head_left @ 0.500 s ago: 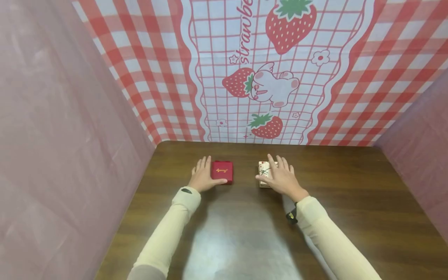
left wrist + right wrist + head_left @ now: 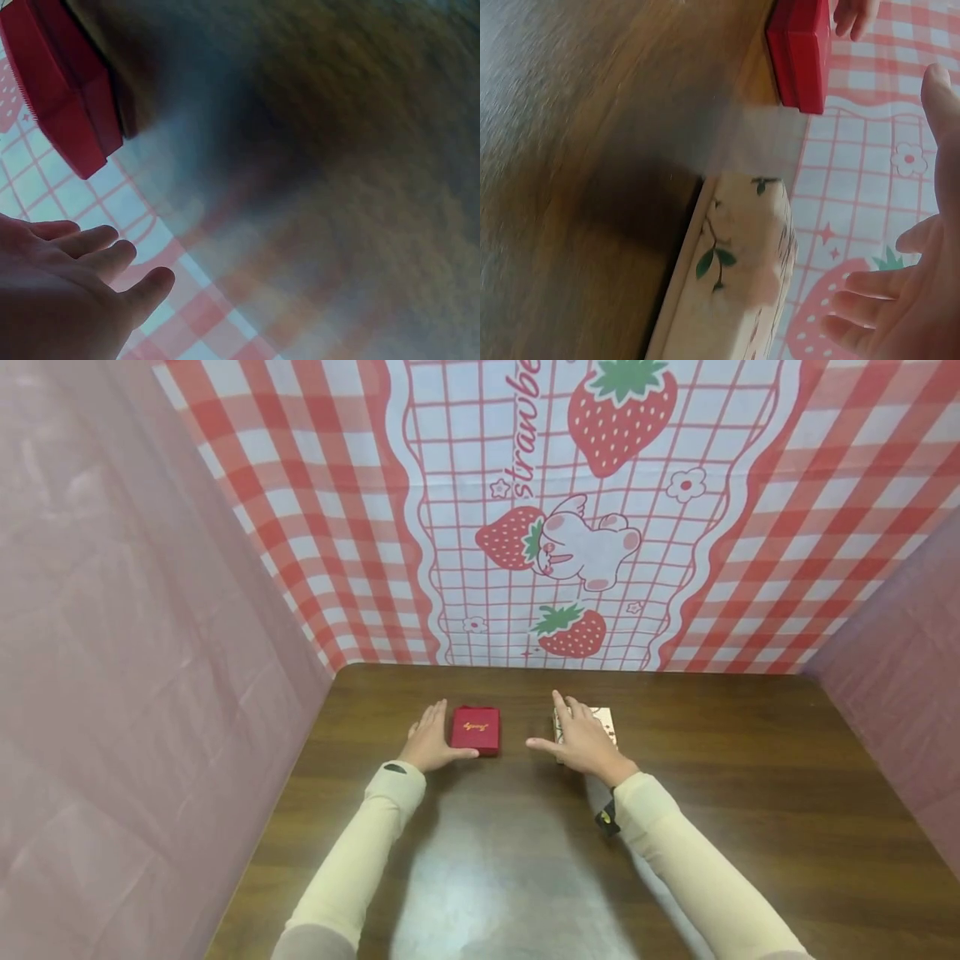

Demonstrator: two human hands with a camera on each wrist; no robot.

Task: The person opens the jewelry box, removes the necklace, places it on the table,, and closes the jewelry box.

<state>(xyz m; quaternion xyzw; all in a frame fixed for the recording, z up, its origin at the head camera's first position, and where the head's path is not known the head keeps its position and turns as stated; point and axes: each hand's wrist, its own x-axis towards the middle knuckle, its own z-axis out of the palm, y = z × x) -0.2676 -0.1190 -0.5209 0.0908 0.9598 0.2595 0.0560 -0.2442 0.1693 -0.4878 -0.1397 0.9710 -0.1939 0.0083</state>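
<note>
A square red box (image 2: pixel 482 739) with gold lettering on its lid sits on the table. Beside its left side is my left hand (image 2: pixel 429 747), fingers straight and thumb stretched along the box's near edge; the left wrist view shows a gap between fingers and red box (image 2: pixel 64 90). To the right lies a cream box (image 2: pixel 606 718) with a floral print, partly hidden under my right hand (image 2: pixel 588 747). That hand is spread above it, thumb pointing left. In the right wrist view, the fingers stand apart from the cream box (image 2: pixel 727 277) and hold nothing.
Both boxes stand on a brown wooden table (image 2: pixel 510 827), toward its far edge. Behind it hangs a red-and-white checked cloth (image 2: pixel 345 527) with strawberry prints. Pink curtains (image 2: pixel 150 652) flank the left and right sides.
My right hand has shifted left across the cream box, uncovering its right part. My left hand has drawn slightly left, away from the red box. Both boxes look unmoved.
</note>
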